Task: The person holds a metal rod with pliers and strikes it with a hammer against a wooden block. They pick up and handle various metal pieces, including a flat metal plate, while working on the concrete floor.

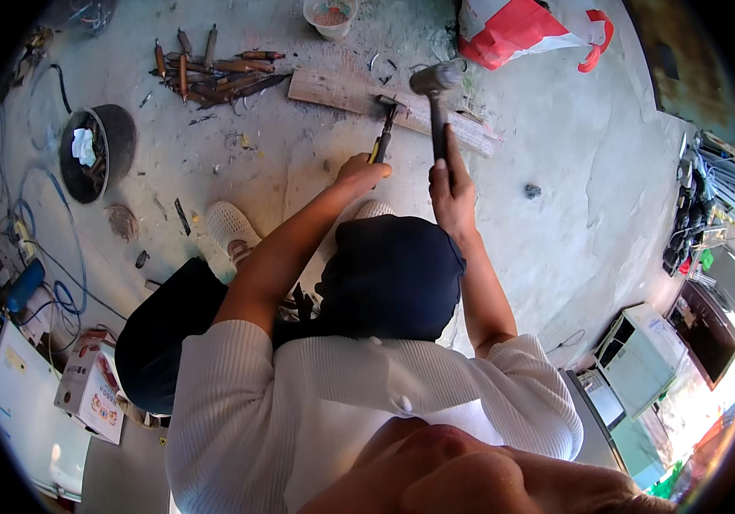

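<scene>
My left hand point(360, 177) is closed round the handles of pliers point(382, 147) with yellow and dark grips. The jaws reach over a wooden board point(333, 91) on the floor, at a small dark piece point(389, 102) whose kind I cannot make out. In my right hand point(453, 195) is a hammer point(438, 96), held by its dark handle. Its metal head appears over the board, right of the pliers; the gap below it is hard to judge. Left of the board lies a pile of brown, tapered rod-like pieces point(223, 79).
A dark bucket point(119, 152) with a white crumpled item inside stands at the left, near blue hoses point(76, 274). A clear tub point(330, 27) and a red and white bag point(513, 36) lie beyond the board. Small scraps litter the concrete floor point(556, 248).
</scene>
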Demonstrator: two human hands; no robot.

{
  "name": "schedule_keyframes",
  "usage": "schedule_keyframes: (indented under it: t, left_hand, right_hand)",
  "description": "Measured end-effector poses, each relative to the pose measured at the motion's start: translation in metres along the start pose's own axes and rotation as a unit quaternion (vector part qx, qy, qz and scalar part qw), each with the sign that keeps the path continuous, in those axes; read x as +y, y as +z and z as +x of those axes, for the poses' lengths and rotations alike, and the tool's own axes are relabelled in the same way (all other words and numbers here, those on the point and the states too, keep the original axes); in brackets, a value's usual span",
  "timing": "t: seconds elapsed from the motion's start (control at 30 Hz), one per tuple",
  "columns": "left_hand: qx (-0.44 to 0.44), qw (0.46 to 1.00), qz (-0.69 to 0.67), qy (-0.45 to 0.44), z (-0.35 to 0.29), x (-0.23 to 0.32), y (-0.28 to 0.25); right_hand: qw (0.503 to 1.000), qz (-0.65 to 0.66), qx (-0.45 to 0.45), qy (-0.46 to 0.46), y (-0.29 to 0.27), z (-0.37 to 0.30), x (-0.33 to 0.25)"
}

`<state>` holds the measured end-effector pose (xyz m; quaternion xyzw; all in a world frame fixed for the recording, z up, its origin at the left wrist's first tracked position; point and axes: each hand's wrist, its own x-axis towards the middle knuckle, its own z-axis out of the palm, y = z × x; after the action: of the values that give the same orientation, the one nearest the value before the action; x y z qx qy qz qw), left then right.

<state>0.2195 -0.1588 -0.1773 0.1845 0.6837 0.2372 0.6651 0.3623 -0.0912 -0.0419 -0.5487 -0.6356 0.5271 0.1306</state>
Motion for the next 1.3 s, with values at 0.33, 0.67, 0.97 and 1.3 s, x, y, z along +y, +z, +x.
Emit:
schedule_keyframes:
  t: [0.33,0.67,0.97,1.3]
  left_hand:
    - [0.063,0.998,0.015,0.024,0.013,-0.011,0.009]
    - [0.033,0.999,-0.026,-0.003,0.006,-0.006,0.005]
    - [0.047,0.998,-0.037,0.012,0.006,-0.005,0.005]
    - [0.102,0.994,-0.003,0.034,0.029,-0.036,0.018]
  right_hand:
    - [0.998,-0.06,-0.023,-0.008,0.017,0.007,0.039]
    - [0.996,0.001,0.045,-0.078,0.007,-0.017,0.013]
    - [0.999,0.052,-0.004,0.014,0.0,0.008,0.004]
    - [0.999,0.004,-0.024,0.047,0.016,0.013,0.047]
